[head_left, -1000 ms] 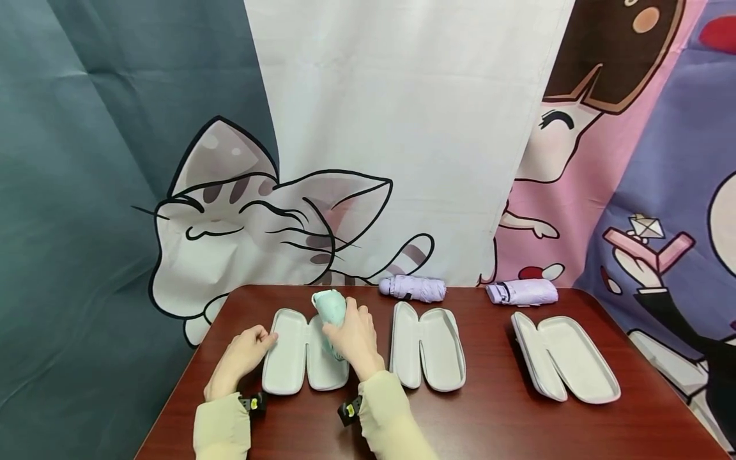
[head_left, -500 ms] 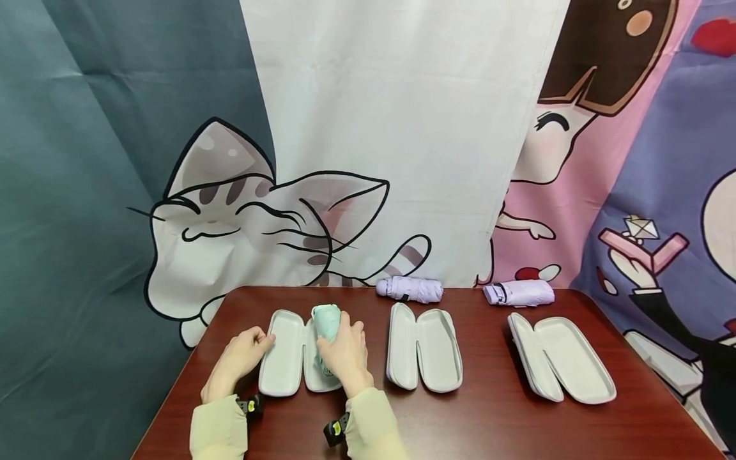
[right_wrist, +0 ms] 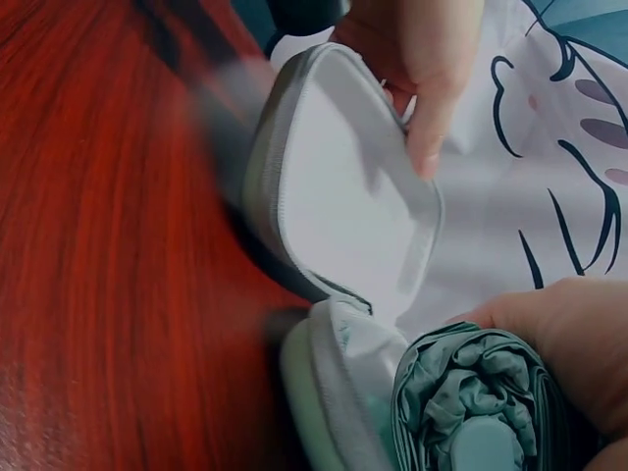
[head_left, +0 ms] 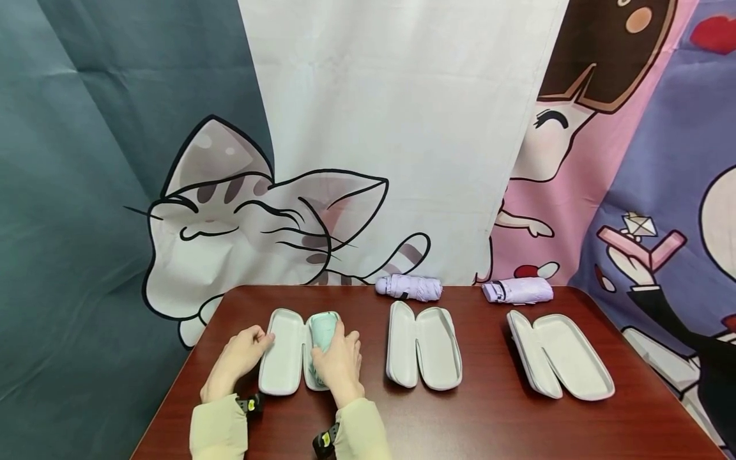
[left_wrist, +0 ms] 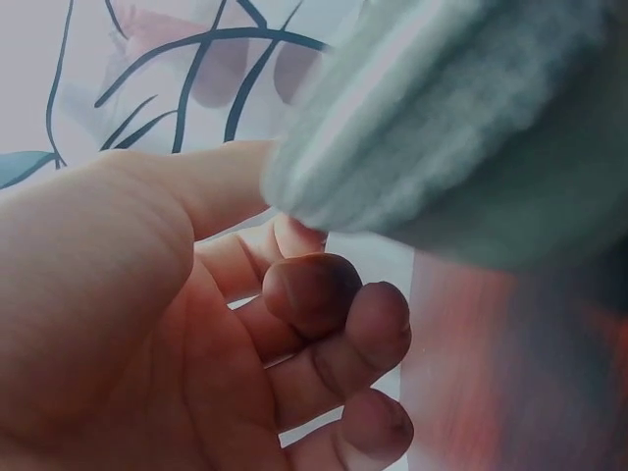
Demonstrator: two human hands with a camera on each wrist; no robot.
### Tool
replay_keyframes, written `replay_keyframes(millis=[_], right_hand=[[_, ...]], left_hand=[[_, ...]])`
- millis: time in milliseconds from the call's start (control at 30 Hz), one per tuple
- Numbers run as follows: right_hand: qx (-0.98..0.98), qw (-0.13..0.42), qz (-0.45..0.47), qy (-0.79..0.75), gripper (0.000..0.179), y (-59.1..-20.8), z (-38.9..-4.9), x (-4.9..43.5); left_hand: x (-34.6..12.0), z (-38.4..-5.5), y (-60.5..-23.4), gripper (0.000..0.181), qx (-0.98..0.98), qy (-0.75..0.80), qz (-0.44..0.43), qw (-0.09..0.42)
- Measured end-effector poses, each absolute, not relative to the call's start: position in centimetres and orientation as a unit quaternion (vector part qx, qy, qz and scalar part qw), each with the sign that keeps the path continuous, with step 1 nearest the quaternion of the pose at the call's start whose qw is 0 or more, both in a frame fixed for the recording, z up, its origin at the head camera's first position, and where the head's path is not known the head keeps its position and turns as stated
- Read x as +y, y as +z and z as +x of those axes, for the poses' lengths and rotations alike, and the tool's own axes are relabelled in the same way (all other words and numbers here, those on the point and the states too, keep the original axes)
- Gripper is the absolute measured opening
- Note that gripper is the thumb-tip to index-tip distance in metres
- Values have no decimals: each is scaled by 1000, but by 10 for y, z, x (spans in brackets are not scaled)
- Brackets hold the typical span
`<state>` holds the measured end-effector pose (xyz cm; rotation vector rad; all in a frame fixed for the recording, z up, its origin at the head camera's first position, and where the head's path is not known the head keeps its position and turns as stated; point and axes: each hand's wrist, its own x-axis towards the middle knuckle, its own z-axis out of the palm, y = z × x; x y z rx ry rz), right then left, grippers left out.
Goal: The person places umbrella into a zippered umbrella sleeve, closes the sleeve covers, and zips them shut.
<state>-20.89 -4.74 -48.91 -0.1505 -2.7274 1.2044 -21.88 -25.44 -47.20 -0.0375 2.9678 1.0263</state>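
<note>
A mint-green folded umbrella [head_left: 324, 331] lies in the right half of the leftmost open zippered case [head_left: 282, 358]. My right hand [head_left: 339, 364] grips the umbrella from the right side. In the right wrist view its gathered fabric end [right_wrist: 471, 392] shows beside the thumb and over the case's lower half. My left hand [head_left: 238, 358] pinches the outer edge of the case's left half, thumb on the rim and fingers behind it. The left wrist view shows the grey-green shell [left_wrist: 442, 128] against that hand, its other fingers curled loosely below.
Two more open cases stand to the right, a middle one [head_left: 439, 351] and a far right one [head_left: 575, 358]. Behind them lie two lilac folded umbrellas, one at centre [head_left: 411, 288] and one at right [head_left: 519, 291]. A printed cloth [head_left: 431, 128] hangs behind the brown table [head_left: 489, 421].
My right hand has lowered the mint-green umbrella from a tilted position above the case into its right half. My left hand has stayed on the case's edge.
</note>
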Motion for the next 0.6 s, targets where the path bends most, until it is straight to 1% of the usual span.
replay_keyframes(millis=[100,367,600], right_hand=[[-913,86,-56,395,74,-493,-209,-50],[-919,121,-53,371,65,-501,-210,-58],[-932,119,-56,338,67,-502,-210,-66]], left_hand=[[-254,-219,-471,28,945,326,-10,-1],[-252,-219,-471,28,945,328,-3,-7],[-250,-220,-470,26,945,327,0,-12]])
